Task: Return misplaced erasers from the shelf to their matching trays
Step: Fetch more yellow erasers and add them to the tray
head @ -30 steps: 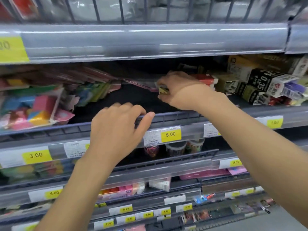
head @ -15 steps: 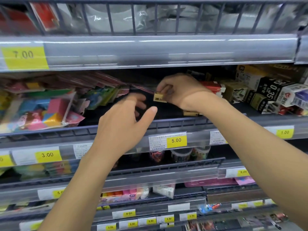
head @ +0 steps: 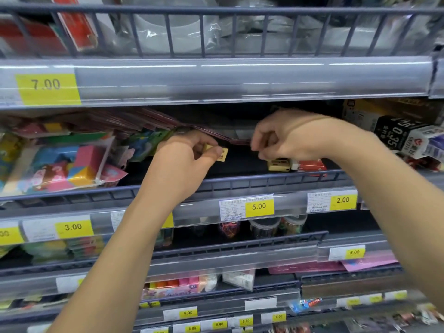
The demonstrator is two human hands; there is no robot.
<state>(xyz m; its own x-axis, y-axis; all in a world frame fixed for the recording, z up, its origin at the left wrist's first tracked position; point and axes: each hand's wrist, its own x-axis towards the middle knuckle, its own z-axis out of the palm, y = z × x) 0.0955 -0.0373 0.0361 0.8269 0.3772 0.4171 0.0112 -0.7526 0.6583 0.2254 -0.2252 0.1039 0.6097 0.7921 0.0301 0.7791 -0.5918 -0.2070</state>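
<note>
Both forearms are bare, with no sleeves; the left hand (head: 185,162) and right hand (head: 286,138) wear no gloves.

Both hands are inside the middle shelf, in the dark open gap (head: 240,162) between the toy packs (head: 60,164) on the left and the boxes (head: 403,138) on the right. The left hand (head: 187,159) and right hand (head: 286,138) sit near each other, with a little room between them. The shelf above (head: 240,78) hangs low over them. A low rail (head: 264,182) runs along the front. Small erasers (head: 280,164) lie on the floor of the gap under the right hand. Thin pink packs (head: 216,134) lean in from the left, just behind the hands.
</note>
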